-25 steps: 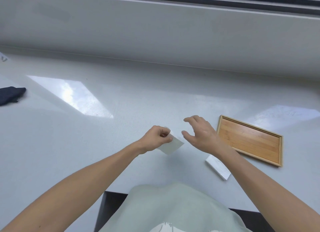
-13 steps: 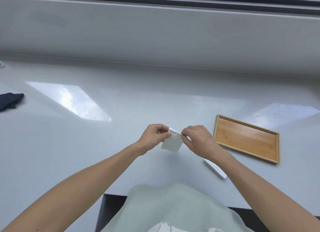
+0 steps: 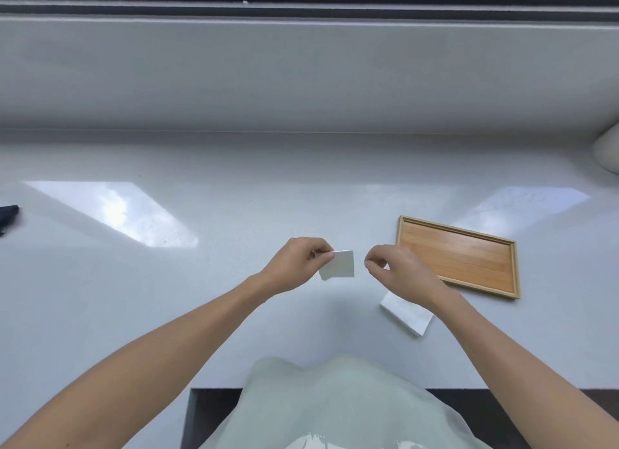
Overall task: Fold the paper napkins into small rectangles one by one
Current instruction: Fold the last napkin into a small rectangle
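Note:
A small folded white napkin (image 3: 341, 264) hangs above the white counter, pinched at its upper left corner by my left hand (image 3: 298, 264). My right hand (image 3: 395, 271) hovers just right of the napkin, a small gap away from its edge. Its fingers are curled, thumb and forefinger close together, with nothing between them. A low stack of white napkins (image 3: 407, 314) lies on the counter, partly hidden under my right wrist.
A shallow rectangular wooden tray (image 3: 459, 257) lies to the right of my hands, with nothing on it. A dark object (image 3: 8, 214) sits at the far left edge and a white rounded object (image 3: 608, 150) at the far right. A raised ledge runs along the back.
Half a second ago both hands pinched the napkin. My right hand has let go and drawn slightly right, and the napkin now hangs from my left hand alone.

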